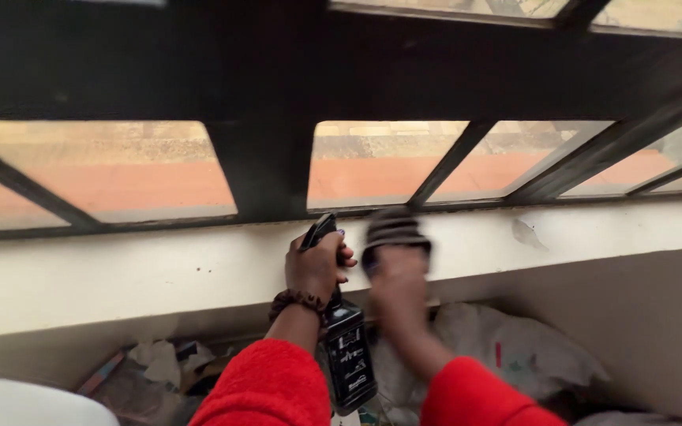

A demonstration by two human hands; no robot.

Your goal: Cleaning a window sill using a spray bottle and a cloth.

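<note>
My left hand (315, 267) grips the trigger head of a dark spray bottle (348, 359), whose body hangs down below the wrist. A beaded band sits on that wrist. My right hand (398, 276), blurred by motion, holds a dark striped cloth (393, 229) up against the white window sill (159, 276). Both hands are close together just below the black window frame (266, 170). Both arms wear red sleeves.
Glass panes (104, 170) with slanted black bars look out on a reddish surface. Below the sill lie a white sack (507, 347), crumpled paper and clutter (155, 367). A white rounded object (17, 402) sits at the bottom left.
</note>
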